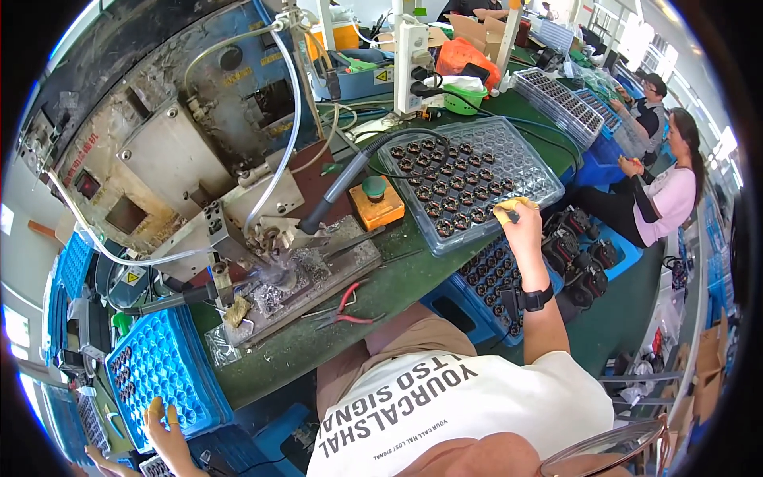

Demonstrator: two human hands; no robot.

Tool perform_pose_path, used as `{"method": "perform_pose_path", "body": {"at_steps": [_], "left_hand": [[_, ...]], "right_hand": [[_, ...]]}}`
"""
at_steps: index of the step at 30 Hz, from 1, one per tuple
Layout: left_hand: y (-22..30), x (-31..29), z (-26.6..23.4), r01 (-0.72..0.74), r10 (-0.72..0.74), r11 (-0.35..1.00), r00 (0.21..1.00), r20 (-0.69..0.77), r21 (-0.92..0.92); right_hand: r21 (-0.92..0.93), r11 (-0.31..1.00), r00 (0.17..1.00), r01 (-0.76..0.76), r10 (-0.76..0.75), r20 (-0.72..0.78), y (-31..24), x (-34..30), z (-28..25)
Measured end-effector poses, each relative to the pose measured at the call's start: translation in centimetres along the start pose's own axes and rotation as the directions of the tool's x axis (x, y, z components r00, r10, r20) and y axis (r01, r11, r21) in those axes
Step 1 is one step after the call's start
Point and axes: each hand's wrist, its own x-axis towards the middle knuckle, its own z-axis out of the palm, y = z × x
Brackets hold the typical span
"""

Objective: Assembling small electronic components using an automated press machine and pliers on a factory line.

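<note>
My left hand (163,429), with yellow finger covers, is over the near edge of a blue plastic tray (163,350) with round pockets. Its fingers are apart, and I see nothing between them. Small dark round parts (123,374) sit in the tray's left pockets. Over the right side of a clear pocketed tray (524,159), my right hand (522,226) has its covered fingertips pinched together. What they hold, if anything, is too small to make out. Rows of dark round parts with coppery centres (453,187) fill the left part of that tray.
A worn machine (183,143) with hoses stands ahead, its metal bed (310,278) strewn with shavings. An orange box with a green button (377,203) and red-handled pliers (346,310) lie on the green bench. Below right are a filled blue tray (489,278) and black parts (584,254). Co-workers sit at right.
</note>
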Motion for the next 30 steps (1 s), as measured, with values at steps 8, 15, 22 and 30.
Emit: {"method": "perform_pose_path", "body": {"at_steps": [8,15,22,30], "left_hand": [[2.4,-0.6,-3.7,0.062,-0.060,0.995,0.998,0.022,-0.073],[0.7,3.6,-4.7,0.058,-0.051,0.978,0.998,0.041,-0.198],[-8.3,9.4,-4.2,0.319,-0.319,0.947,0.928,0.194,0.030],[-11.7,14.5,2.0,0.484,-0.523,0.851,0.818,0.240,0.204]], "right_hand": [[-0.119,0.993,1.000,0.012,-0.009,0.022,-0.8,0.7,1.4],[-0.029,0.882,0.855,0.470,-0.463,-0.233,-2.4,-0.8,0.5],[0.415,0.636,0.730,0.651,-0.674,-0.112,-14.2,-7.7,6.9],[0.375,0.658,0.726,0.653,-0.684,-0.063,-14.8,-8.4,6.6]]}}
